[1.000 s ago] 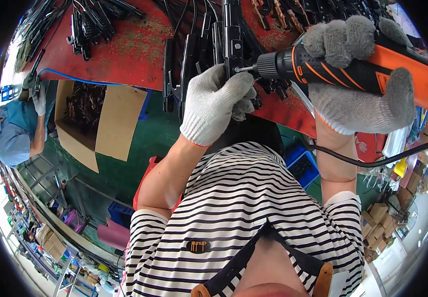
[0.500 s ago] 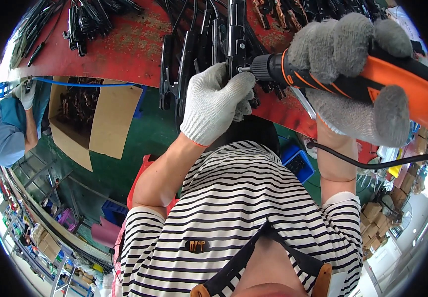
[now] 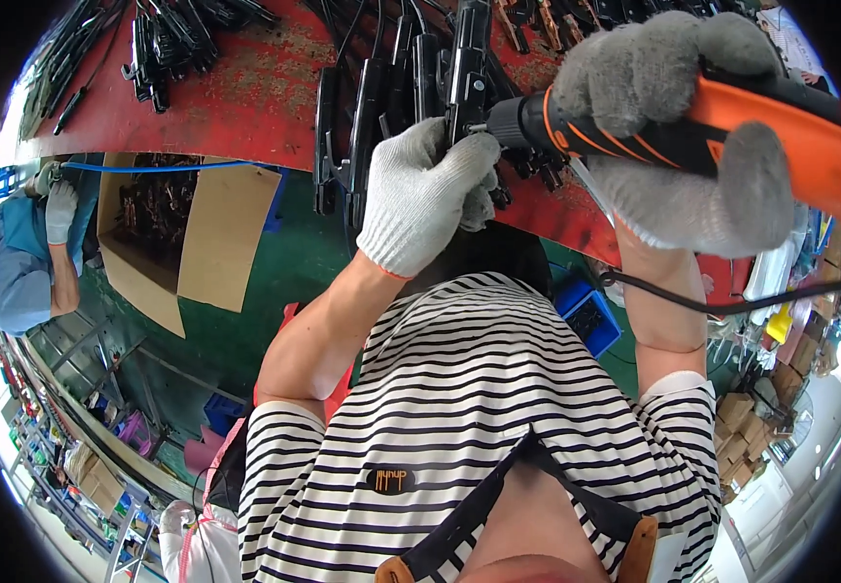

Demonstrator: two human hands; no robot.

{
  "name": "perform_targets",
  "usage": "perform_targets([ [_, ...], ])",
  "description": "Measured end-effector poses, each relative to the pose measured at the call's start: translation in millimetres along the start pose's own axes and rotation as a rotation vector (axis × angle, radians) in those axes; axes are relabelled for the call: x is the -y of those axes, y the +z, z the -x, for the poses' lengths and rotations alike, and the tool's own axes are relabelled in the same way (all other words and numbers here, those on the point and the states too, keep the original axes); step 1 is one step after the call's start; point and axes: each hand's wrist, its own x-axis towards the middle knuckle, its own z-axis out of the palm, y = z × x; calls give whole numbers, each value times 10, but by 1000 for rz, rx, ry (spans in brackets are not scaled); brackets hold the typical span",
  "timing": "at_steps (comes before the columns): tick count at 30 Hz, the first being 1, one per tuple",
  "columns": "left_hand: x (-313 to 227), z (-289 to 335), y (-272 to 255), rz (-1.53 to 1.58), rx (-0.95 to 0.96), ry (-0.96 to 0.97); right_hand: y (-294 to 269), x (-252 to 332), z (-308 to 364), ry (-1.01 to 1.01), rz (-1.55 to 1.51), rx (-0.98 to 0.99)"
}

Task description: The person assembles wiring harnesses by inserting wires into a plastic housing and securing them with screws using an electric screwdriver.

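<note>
My left hand, in a white knitted glove, is closed around the lower end of a long black plastic part at the table's edge. My right hand, in a grey-coated glove, grips an orange and black electric screwdriver lying nearly level. The screwdriver's black nose points left, its short bit meeting the side of the black part just above my left thumb. My left fingertips are partly hidden behind the part. Similar black parts with cables lie just left of it.
The red worktable carries bundles of black cabled parts at left and copper-coloured pieces at the back. An open cardboard box holds dark pieces. A co-worker's gloved hand is at far left. A black cord hangs by my right forearm.
The screwdriver and my right hand have shifted slightly left and up, its nose now closer to the black part. My left hand keeps its hold. The co-worker's hand has moved slightly.
</note>
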Motion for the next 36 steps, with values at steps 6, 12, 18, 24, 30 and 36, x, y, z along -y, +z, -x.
perform_targets([
  [6,-22,-117,-126,65,117,-106,-44,-3,-76,-50,0,-35],
  [12,-115,-288,-209,165,68,-237,-105,-69,-31,-48,-29,-219],
  [18,-122,-501,-275,256,7,-295,-256,-273,-71,-47,-174,-211],
  [24,-106,-356,-141,27,26,-169,-209,-335,-187,-26,-180,-239],
  [30,-55,-261,-18,-59,-49,-51,-130,-353,-235,42,-111,-269],
  [36,-16,-234,-50,-4,-76,-30,-17,-408,-281,95,7,-309],
])
